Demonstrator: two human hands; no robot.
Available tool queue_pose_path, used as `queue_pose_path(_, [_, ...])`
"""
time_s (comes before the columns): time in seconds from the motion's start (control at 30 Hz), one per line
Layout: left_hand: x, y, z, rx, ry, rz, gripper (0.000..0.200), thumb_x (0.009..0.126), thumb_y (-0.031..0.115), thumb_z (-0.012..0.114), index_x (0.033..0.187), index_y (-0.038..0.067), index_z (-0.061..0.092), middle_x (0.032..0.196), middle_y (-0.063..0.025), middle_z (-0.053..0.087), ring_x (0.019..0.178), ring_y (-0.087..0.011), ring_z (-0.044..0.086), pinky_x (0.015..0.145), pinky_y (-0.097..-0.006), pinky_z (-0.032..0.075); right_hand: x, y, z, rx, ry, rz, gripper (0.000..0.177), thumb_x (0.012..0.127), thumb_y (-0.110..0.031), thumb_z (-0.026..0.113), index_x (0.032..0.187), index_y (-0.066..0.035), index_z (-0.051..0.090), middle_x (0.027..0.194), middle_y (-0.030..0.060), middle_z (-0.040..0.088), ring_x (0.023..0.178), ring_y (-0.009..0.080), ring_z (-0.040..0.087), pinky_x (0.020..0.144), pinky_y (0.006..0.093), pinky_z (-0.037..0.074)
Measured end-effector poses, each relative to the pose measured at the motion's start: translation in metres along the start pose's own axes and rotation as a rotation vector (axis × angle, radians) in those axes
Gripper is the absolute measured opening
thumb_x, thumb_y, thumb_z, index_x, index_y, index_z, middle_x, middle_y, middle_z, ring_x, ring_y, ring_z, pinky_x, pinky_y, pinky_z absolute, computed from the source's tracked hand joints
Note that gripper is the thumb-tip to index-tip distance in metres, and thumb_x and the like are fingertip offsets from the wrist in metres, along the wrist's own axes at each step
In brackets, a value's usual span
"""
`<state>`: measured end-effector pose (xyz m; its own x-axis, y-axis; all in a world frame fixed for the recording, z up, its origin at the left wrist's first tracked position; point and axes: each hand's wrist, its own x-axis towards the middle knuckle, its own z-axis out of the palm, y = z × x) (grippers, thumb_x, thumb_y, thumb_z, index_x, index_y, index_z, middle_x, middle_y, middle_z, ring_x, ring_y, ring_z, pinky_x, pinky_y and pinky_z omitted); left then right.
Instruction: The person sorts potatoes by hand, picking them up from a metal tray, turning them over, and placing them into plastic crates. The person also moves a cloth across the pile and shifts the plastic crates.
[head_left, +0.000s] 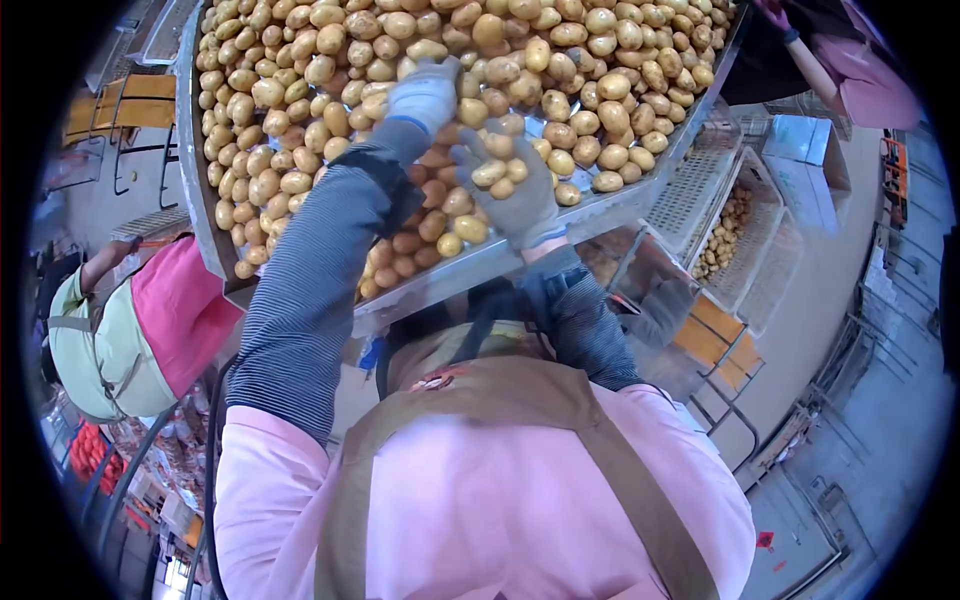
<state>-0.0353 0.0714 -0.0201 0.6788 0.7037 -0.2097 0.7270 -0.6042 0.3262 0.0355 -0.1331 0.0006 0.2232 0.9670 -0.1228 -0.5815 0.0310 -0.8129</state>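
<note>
A broad metal-sided sorting table [400, 307] is heaped with small yellow-brown potatoes [610, 110]. My left hand [425, 95], in a pale glove, reaches across the heap and touches potatoes. Its fingers point down and away, and their tips are blurred and hidden. Nearer the front edge is my right hand [515, 200], gloved in grey, palm up with the fingers slightly curled. Several small potatoes [497, 172] lie in that palm. Under and between my arms are more potatoes [430, 225], some of them in shadow.
To the right stand plastic crates, one with small potatoes [725, 235], and a blue-white carton [805, 160]. An orange-topped stool [715, 340] is by my right side. A person in pink and pale green [140, 330] is at left; another person's arm [812, 70] shows top right.
</note>
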Motion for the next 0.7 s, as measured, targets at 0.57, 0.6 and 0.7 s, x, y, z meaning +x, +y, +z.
queue_pose_path(0.57, [0.026,-0.007,-0.007,0.474,0.078,0.51,0.062,0.085,0.002,0.06,0.144,0.019,0.05,0.146,-0.006,0.052,0.122,-0.0284,0.059,0.097,-0.039,0.052,0.0,-0.033,-0.004,0.998,0.112,0.134,0.062,0.104,-0.046,0.039,0.151,-0.007,0.033,0.156,0.0191,0.038,0.146,0.0397,0.032,0.116,0.0621,0.031])
queue_pose_path(0.6, [0.029,-0.004,-0.009,0.482,0.029,0.504,0.063,0.086,0.001,0.059,0.145,0.019,0.049,0.146,-0.0057,0.051,0.122,-0.029,0.058,0.098,-0.0391,0.052,0.002,-0.033,-0.005,0.876,0.128,0.111,0.061,0.104,-0.045,0.039,0.151,-0.006,0.034,0.155,0.0195,0.038,0.146,0.0396,0.032,0.116,0.0609,0.032])
queue_pose_path(0.7, [0.028,0.003,-0.015,0.515,-0.096,0.563,0.07,0.085,-0.001,0.06,0.148,0.022,0.044,0.145,-0.006,0.049,0.121,-0.03,0.058,0.098,-0.0396,0.053,0.002,-0.035,-0.006,0.938,0.073,0.101,0.055,0.105,-0.036,0.043,0.149,-0.004,0.035,0.154,0.0155,0.042,0.144,0.0289,0.038,0.117,0.0474,0.035])
